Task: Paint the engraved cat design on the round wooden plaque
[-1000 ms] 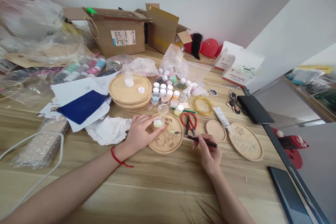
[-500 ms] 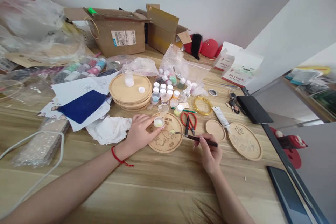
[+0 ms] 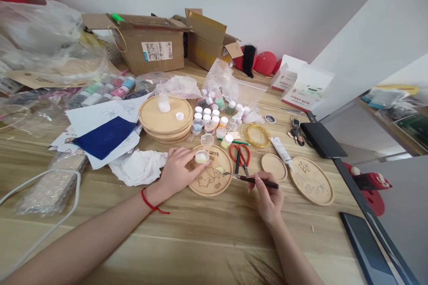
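Note:
My left hand (image 3: 180, 169) grips a small clear cup (image 3: 201, 157) with pale yellow matter in it, above the left part of a round wooden plate (image 3: 211, 190). Wire-like outlines and lettering mark the plate, and a pale yellow patch (image 3: 220, 169) lies inside the design. In my right hand (image 3: 269, 196) is a small palette knife (image 3: 257, 181) with a dark handle, its metal tip close to the yellow patch; whether it touches cannot be made out. Red-handled pliers (image 3: 245, 156) and black tweezers (image 3: 238, 161) lie just behind the knife.
Behind the plate stand several white-capped jars (image 3: 216, 120) and a stack of wooden plates (image 3: 165, 118). Gold wire (image 3: 257, 136), a white tube (image 3: 281, 151) and another drawn plate (image 3: 311, 180) lie rightward. White tissue (image 3: 138, 167) is left; a phone (image 3: 368, 245) lies at the right edge.
The palette knife's tip has shifted slightly right, away from the middle of the yellow patch. My left hand keeps the cup in nearly the same place.

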A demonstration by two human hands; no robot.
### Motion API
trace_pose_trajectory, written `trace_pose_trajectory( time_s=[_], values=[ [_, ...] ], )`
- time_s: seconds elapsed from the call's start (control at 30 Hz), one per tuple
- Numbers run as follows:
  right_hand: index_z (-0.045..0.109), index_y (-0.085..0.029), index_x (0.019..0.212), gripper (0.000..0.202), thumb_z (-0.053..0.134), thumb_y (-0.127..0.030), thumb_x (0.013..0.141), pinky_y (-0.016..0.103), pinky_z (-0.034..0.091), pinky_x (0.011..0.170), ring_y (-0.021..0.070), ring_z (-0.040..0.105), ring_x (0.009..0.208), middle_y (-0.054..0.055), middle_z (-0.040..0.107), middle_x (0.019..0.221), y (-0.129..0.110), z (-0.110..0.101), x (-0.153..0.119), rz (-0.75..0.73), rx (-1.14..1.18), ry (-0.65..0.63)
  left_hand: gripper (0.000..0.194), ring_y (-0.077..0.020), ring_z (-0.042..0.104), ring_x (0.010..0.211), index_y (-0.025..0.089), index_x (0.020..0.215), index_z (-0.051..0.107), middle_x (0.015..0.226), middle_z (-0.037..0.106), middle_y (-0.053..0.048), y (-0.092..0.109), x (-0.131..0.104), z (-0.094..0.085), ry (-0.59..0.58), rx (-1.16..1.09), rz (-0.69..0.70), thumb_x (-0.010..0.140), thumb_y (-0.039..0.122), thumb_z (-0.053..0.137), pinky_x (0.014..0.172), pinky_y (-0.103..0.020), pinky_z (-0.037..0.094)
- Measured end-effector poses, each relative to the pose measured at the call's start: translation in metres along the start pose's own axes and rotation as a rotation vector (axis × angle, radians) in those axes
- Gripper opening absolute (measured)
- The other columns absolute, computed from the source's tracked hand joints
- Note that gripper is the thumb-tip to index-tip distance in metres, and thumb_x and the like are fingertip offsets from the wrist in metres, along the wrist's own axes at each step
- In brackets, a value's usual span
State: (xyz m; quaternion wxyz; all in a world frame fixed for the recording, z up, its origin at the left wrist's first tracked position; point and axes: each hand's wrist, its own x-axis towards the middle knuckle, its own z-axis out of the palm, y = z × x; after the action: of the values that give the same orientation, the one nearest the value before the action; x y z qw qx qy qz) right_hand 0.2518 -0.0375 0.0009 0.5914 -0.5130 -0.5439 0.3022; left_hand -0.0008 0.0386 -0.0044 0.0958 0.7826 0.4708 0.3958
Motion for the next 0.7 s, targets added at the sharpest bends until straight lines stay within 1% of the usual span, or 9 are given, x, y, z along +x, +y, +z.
trace_pose_trajectory(
  time_s=[0.23, 0.4, 0.53, 0.7],
  values=[
    [0.063, -0.02, 0.089, 0.013, 0.054, -0.027, 0.096, 0.028, 0.047, 0.059, 0.014, 0.059, 0.06, -0.001, 0.063, 0.067, 0.0012, 0.0026, -0.0003, 0.023, -0.011, -0.048, 0.034, -0.0213, 0.065, 0.082, 0.02, 0.103, 0.07, 0.087, 0.073, -0.004, 0.0001, 0.0, -0.0006, -0.005, 0.009, 0.0, 0.087, 0.049, 0.061, 0.079, -0.038, 0.042],
    [0.061, -0.02, 0.086, 0.014, 0.056, -0.03, 0.095, 0.028, 0.046, 0.057, 0.0144, 0.057, 0.058, -0.001, 0.062, 0.065, 0.0014, 0.0016, -0.0003, 0.018, -0.015, 0.004, 0.032, -0.0214, 0.065, 0.083, 0.021, 0.103, 0.07, 0.087, 0.073, -0.004, 0.0, -0.0001, -0.0005, -0.01, 0.0, -0.006, 0.087, 0.047, 0.062, 0.08, -0.038, 0.042],
    [0.061, -0.02, 0.084, 0.017, 0.056, -0.032, 0.094, 0.028, 0.047, 0.057, 0.0152, 0.057, 0.058, 0.0, 0.062, 0.064, 0.0, 0.0015, -0.0005, 0.028, -0.036, 0.0, 0.032, -0.0213, 0.065, 0.082, 0.022, 0.103, 0.07, 0.087, 0.073, -0.004, 0.0003, -0.0001, -0.0007, -0.011, 0.001, -0.015, 0.087, 0.049, 0.061, 0.08, -0.038, 0.042],
    [0.06, -0.02, 0.083, 0.018, 0.055, -0.032, 0.095, 0.027, 0.045, 0.056, 0.0145, 0.056, 0.057, -0.001, 0.061, 0.064, -0.0016, 0.0008, -0.0004, -0.005, -0.07, 0.003, 0.034, -0.0215, 0.065, 0.082, 0.021, 0.103, 0.07, 0.087, 0.073, -0.004, 0.0006, 0.0, -0.0007, -0.015, 0.006, -0.014, 0.087, 0.049, 0.061, 0.079, -0.038, 0.042]
  ],
)
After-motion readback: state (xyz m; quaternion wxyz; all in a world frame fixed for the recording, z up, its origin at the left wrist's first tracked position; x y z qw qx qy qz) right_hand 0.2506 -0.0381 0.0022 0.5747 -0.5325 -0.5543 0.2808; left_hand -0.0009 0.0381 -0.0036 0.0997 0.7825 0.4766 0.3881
